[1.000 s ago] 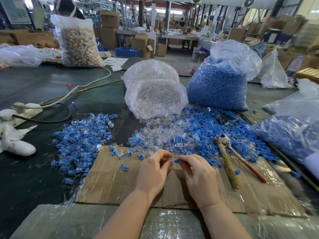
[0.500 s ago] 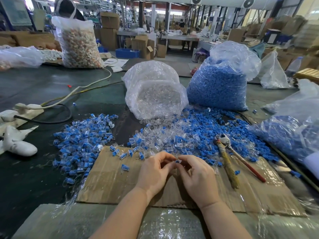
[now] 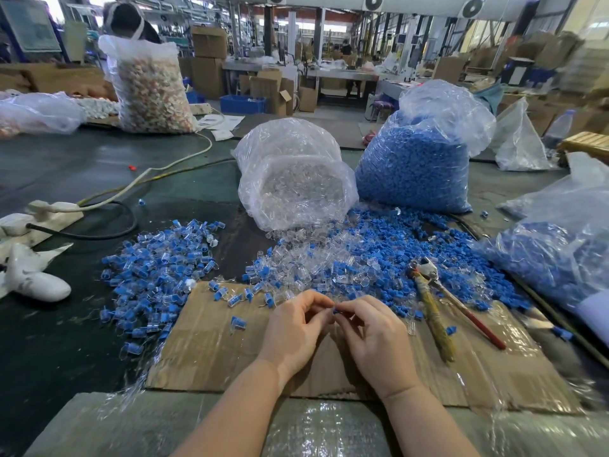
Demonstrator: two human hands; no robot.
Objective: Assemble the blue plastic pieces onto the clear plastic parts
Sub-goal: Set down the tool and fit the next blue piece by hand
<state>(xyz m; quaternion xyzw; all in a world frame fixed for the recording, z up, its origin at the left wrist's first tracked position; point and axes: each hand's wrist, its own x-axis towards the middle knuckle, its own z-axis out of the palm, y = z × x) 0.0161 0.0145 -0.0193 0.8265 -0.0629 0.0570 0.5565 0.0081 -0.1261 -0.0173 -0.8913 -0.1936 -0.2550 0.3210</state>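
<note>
Left hand (image 3: 293,328) and right hand (image 3: 372,334) fingers curled, together pinching a blue piece (image 3: 336,311) above the cardboard (image 3: 204,351); loose pile (image 3: 329,268) just beyond, bare cardboard at left.

The surface (image 3: 99,166) was dark green. On it a brown cardboard sheet (image 3: 204,351) lay; behind the sheet stood a clear bag of colourless parts (image 3: 296,189) and a clear bag of bright blue pieces (image 3: 412,173). Left of the sheet lay a blue-and-clear assembled pile (image 3: 155,262). On the sheet's right were red-handled pliers (image 3: 461,311) beside a yellowish-brown brush (image 3: 435,321).
</note>
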